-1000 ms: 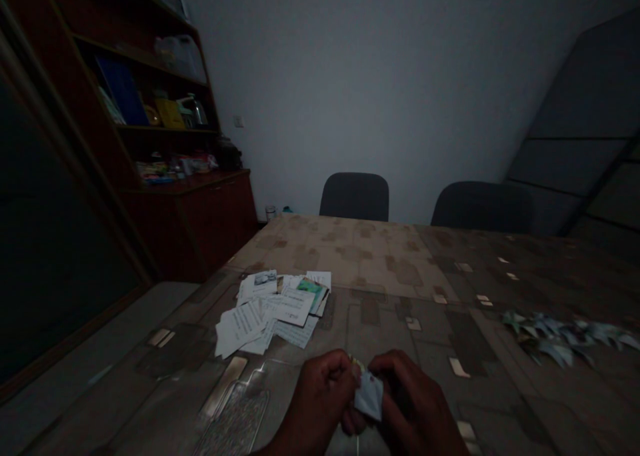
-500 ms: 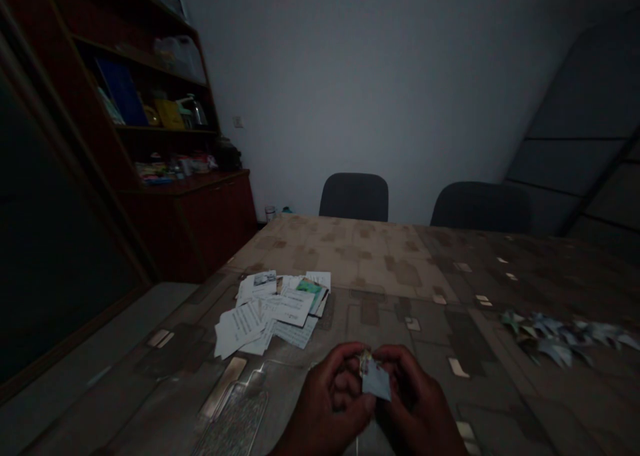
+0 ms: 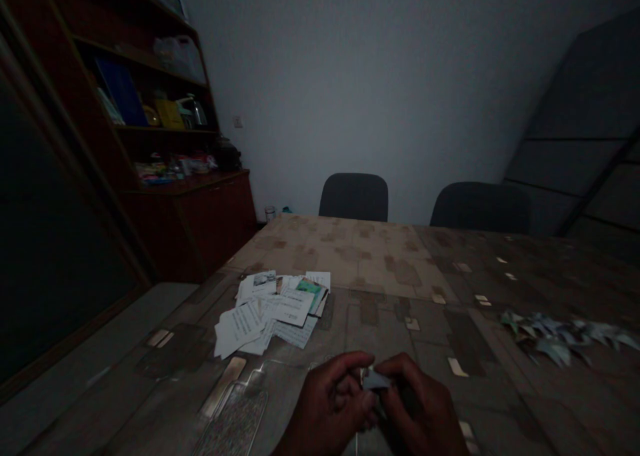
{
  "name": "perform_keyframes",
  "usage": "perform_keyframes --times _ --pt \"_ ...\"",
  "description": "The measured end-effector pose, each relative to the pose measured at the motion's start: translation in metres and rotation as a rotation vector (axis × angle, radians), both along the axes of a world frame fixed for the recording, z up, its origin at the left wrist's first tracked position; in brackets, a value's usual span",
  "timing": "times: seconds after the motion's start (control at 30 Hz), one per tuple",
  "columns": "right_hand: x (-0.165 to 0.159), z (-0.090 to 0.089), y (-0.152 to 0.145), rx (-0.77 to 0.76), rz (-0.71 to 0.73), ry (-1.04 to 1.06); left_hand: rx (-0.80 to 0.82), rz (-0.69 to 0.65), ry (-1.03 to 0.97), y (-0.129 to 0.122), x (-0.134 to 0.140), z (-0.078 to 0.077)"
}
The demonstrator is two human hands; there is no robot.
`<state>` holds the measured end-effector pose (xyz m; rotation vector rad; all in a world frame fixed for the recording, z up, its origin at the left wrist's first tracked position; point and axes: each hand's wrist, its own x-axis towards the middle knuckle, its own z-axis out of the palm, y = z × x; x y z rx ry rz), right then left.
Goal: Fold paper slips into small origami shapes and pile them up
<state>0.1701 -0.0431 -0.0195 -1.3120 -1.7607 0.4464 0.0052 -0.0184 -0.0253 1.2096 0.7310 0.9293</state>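
Both my hands meet above the near part of the table around a small folded piece of paper (image 3: 375, 380). My left hand (image 3: 333, 399) pinches its left side between thumb and fingers. My right hand (image 3: 417, 396) grips the right side of the same paper. Only a narrow pale face of it shows, and the fingers hide the rest. Beyond my left hand lies a loose pile of printed paper pieces (image 3: 270, 309), one with a green picture. Off to the right, folded paper shapes (image 3: 555, 339) with pointed ends lie bunched in a row.
A patterned cloth (image 3: 345, 249) covers the table. Two dark chairs stand at its far side, one (image 3: 354, 196) near the middle and another (image 3: 480, 206) further right. A red-brown cabinet (image 3: 200, 209) with filled shelves stands at the left, against a pale wall.
The folded paper has tilted in my fingers, so its broad pale face now looks like a thin sliver. My hands have shifted slightly, and the paper pile stays put.
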Motion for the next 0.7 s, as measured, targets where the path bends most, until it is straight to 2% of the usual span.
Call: perform_keyframes --times 0.23,0.53,0.7 --pt "-0.006 0.001 -0.003 0.095 -0.063 0.039 0.078 0.041 0.008 0.003 -0.001 -0.012" --pt "-0.006 0.0 -0.003 0.122 -0.039 0.021 0.096 0.077 0.189 0.001 0.002 0.011" --pt "-0.005 0.0 -0.004 0.072 -0.057 -0.032 -0.047 -0.008 0.054 0.003 0.001 0.009"
